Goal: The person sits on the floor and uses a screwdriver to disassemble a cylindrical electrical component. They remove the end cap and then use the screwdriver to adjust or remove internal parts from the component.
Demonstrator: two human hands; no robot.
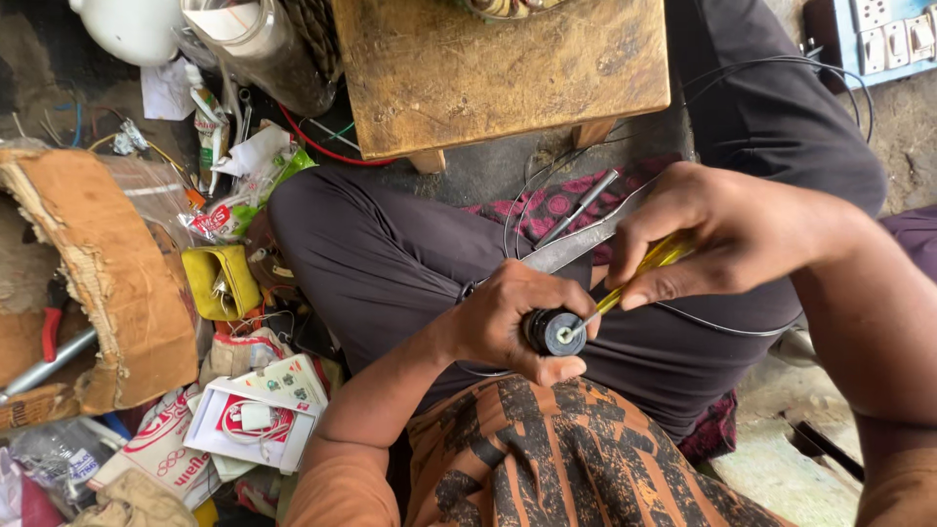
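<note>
Black round part (552, 332) gripped in left hand (508, 317), yellow-handled screwdriver (639, 273) in right hand (717, 229).

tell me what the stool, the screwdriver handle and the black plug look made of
Stool: bare wood, seemingly; yellowish, worn, scratched grain. Screwdriver handle in the right hand: likely clear yellow plastic, glossy and see-through. Plug in the left hand: probably hard matt black plastic; rubber can't be ruled out.
</note>
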